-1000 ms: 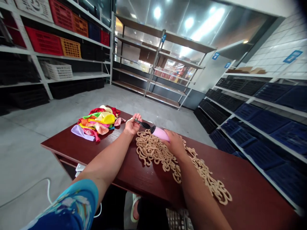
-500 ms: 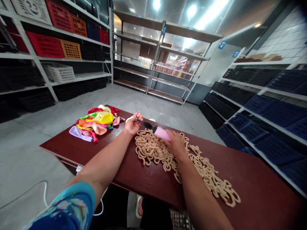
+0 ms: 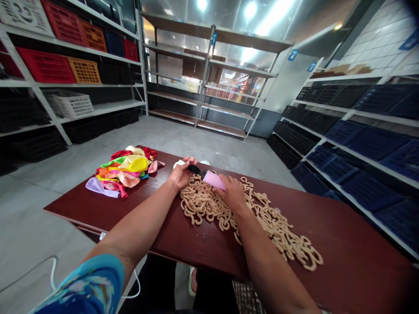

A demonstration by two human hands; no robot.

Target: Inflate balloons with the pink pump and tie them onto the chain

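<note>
Grasping a pink tube (image 3: 214,179) with the curled fingers of the right hand (image 3: 233,192), at the far edge of the brown curls (image 3: 200,201) on the table (image 3: 193,245). Meeting its black end (image 3: 194,169) with the left hand (image 3: 180,176), likely for steadying; cannot tell how tightly. Can see a red crate (image 3: 47,65) far left, but not inside.

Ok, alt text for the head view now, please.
The right hand grips a pink cylinder with the left hand at its black end, over tan curled pieces on a dark red table. A colourful limp heap lies left; shelving stands behind.
</note>
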